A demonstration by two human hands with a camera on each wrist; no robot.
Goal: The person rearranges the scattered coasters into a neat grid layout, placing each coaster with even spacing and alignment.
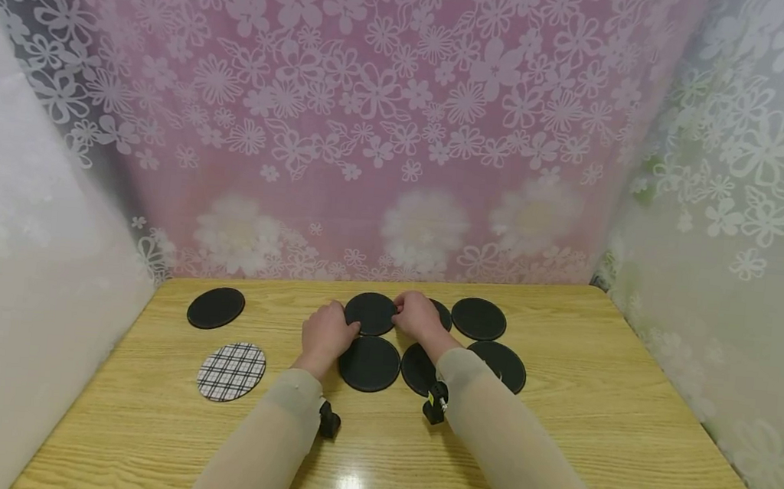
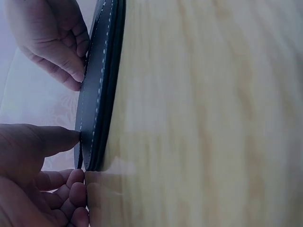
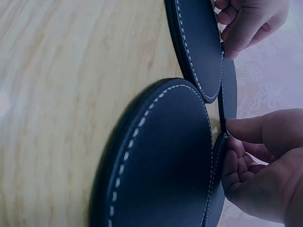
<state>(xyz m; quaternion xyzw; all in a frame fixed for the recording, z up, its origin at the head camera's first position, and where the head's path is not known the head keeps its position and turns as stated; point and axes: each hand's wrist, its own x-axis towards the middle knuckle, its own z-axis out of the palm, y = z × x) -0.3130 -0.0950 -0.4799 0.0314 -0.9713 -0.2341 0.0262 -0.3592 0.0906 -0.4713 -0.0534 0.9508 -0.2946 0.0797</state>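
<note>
A round black coaster [image 1: 370, 313] lies in the back row of a cluster on the table. My left hand [image 1: 326, 334] holds its left edge, thumb over the rim and the other fingers curled at the side. At the opposite edge my right hand [image 1: 417, 315] pinches the rim between thumb and fingers, as the right wrist view also shows. Just in front sits another black coaster [image 1: 369, 364], with white stitching along its edge in the wrist views. Beside it is a third coaster [image 1: 417, 369], partly covered by my right forearm.
More black coasters, one at the back right [image 1: 479, 319] and one in front of it [image 1: 503, 364], continue the cluster. Apart on the left lie a black coaster [image 1: 216, 308] and a white-and-black plaid disc [image 1: 231, 371]. Flowered curtains [image 1: 388, 121] surround the wooden table [image 1: 625, 447].
</note>
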